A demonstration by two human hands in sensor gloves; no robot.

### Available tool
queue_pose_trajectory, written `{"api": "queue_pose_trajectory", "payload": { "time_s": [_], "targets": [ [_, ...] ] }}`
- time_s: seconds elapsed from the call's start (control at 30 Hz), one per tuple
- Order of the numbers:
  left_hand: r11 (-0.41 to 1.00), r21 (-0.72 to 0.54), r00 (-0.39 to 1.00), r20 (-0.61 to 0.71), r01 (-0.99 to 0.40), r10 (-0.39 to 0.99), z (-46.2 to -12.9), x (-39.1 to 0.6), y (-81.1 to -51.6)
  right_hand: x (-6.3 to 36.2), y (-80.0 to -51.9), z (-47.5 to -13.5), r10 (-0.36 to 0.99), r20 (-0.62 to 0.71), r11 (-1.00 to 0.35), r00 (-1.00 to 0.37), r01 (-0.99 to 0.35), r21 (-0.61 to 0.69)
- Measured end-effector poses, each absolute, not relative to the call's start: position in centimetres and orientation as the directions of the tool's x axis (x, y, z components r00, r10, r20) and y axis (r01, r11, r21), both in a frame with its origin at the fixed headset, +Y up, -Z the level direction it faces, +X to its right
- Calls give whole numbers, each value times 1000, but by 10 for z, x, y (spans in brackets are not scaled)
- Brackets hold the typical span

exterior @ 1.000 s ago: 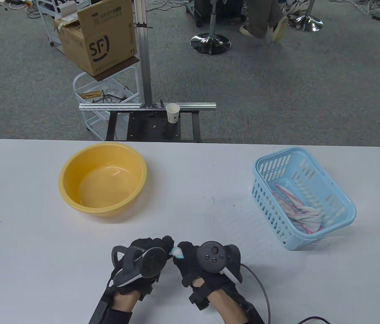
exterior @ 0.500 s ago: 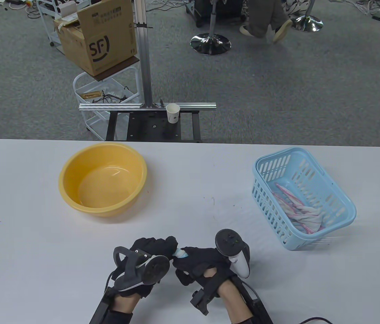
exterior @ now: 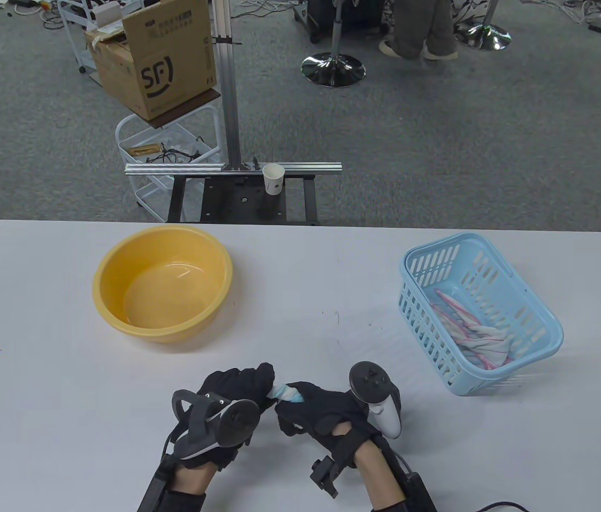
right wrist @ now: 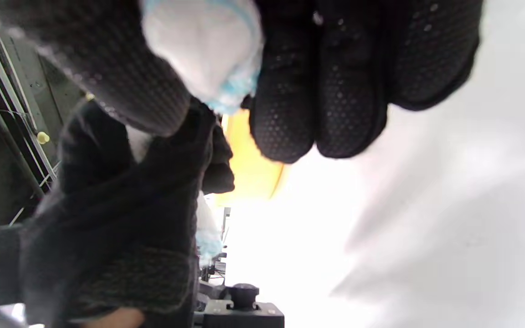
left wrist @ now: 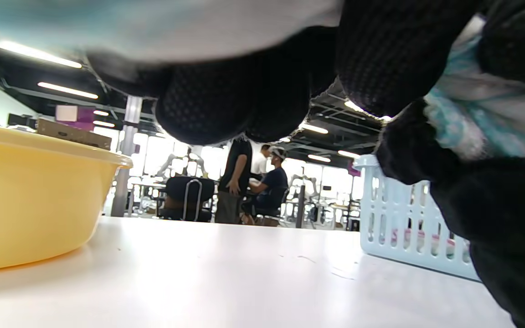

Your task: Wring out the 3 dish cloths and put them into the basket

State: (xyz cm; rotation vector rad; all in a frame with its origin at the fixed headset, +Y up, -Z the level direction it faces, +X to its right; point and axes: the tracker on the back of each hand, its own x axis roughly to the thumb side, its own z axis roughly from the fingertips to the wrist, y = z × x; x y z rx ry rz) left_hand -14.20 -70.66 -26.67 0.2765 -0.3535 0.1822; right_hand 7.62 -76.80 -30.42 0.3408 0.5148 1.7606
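Wringing step in hand: left hand (exterior: pixel 236 392) and right hand (exterior: pixel 321 413) both grip a twisted blue-white dish cloth (exterior: pixel 285 393). Next, judged: carry to blue basket (exterior: pixel 537 309), 2 o'clock.

A yellow bowl (exterior: pixel 162 282) and a light blue slotted basket (exterior: pixel 479 312) stand on a white table (exterior: pixel 39 320). Black gloves (exterior: pixel 236 386) grip a white cloth (exterior: pixel 285 393) with what seem blue stripes; cloths in the basket (exterior: pixel 471 330) are white with pink stripes.
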Motion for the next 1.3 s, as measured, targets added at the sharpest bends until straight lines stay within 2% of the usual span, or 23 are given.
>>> {"api": "queue_pose_trajectory", "payload": {
  "time_s": [0.1,0.2,0.3,0.4,0.5,0.63,0.67,0.77,0.9,1.0,1.1,1.17,1.3],
  "targets": [
    [934,233,921,345,-270,181,-268,-150,-705,83,-760,-306,970,13,-220,-242,-858,464],
    [920,252,922,325,-300,211,-268,-156,-702,91,-742,-306,945,114,-327,-306,-865,380],
    [898,257,915,291,-357,281,-270,-167,-702,105,-714,-306,875,249,-466,-416,-863,194],
    [888,237,906,263,-394,332,-274,-177,-708,120,-689,-307,813,300,-529,-500,-848,20],
    [888,197,898,242,-416,367,-279,-181,-717,142,-660,-308,757,295,-557,-583,-812,-174],
    [892,173,895,244,-418,373,-281,-178,-721,178,-632,-311,691,209,-583,-692,-704,-407],
    [892,169,894,245,-420,375,-280,-178,-721,191,-626,-312,688,154,-585,-709,-667,-462],
    [890,163,890,254,-426,379,-280,-175,-722,220,-621,-315,692,2,-609,-722,-584,-537],
    [890,155,887,258,-430,383,-279,-174,-722,258,-633,-318,709,-217,-653,-671,-509,-561],
    [884,137,880,241,-448,409,-280,-175,-724,277,-644,-318,718,-318,-666,-618,-480,-571],
    [880,124,877,229,-458,423,-281,-178,-727,291,-658,-318,655,-453,-747,-605,-429,-508],
    [881,117,876,223,-459,427,-282,-178,-728,296,-664,-317,611,-499,-787,-614,-403,-468],
    [883,108,877,222,-457,427,-282,-178,-729,298,-674,-316,575,-509,-814,-641,-386,-434]
  ]
}}
